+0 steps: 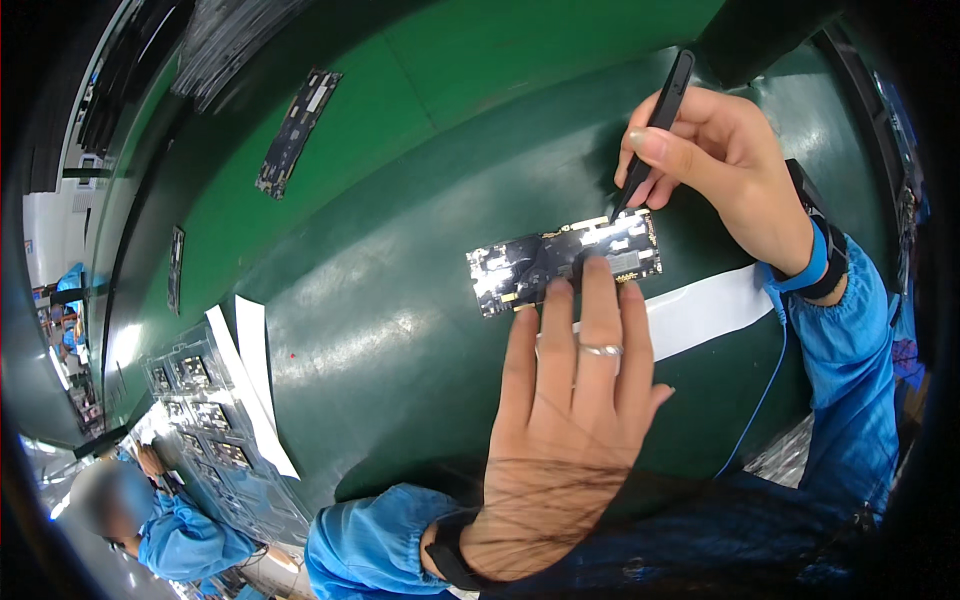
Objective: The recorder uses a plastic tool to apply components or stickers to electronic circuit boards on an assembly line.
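Note:
A black circuit board [520,262] with shiny patches and gold-coloured edge contacts lies on the green mat in front of me. Flat over its near edge rests my left hand [570,400], fingers stretched out and fingertips on the board, a ring on one finger. Black tweezers [665,110] are pinched in my right hand [735,170]. Their tip points down at the board's far edge, near a gold contact; whether it touches cannot be made out. A white paper strip [710,312] lies partly under my left fingers and runs off to the right.
Another long circuit board [298,132] lies at the far left, with a narrower one [176,270] beyond it. A clear tray [215,420] of several small boards stands at left, beside white strips [255,370]. A co-worker [180,530] sits at lower left. A blue cord [757,412] hangs from my right wristband.

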Demonstrator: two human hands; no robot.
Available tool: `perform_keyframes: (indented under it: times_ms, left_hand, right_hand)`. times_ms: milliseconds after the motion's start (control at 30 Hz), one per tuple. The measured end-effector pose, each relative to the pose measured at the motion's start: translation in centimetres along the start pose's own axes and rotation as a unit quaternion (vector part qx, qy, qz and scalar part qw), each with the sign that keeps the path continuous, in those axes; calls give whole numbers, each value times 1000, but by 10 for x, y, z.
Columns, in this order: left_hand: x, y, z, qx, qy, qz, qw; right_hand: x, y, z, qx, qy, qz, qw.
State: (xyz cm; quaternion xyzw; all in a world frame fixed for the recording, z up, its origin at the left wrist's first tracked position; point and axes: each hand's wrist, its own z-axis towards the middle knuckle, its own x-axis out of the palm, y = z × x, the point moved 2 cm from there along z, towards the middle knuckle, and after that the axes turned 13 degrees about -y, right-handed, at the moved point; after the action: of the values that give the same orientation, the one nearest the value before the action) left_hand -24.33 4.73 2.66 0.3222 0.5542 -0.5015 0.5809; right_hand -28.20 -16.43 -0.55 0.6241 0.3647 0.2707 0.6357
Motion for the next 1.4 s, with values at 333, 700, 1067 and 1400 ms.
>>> perform_keyframes:
  times_ms: [333, 700, 1067, 1400]
  left_hand:
    - [7, -1, 1, -13, 31, -21, 999]
    - [5, -2, 3, -7, 49, 0, 999]
    - [8, 1, 5, -22, 32, -22, 999]
    - [6, 10, 5, -15, 20, -17, 1000]
  right_hand:
    - [11, 4, -11, 5, -18, 13, 1000]
    - [13, 2, -10, 11, -21, 6, 1000]
    - [15, 1, -10, 12, -26, 13, 1000]
    - [14, 19, -18, -44, -52, -47, 997]
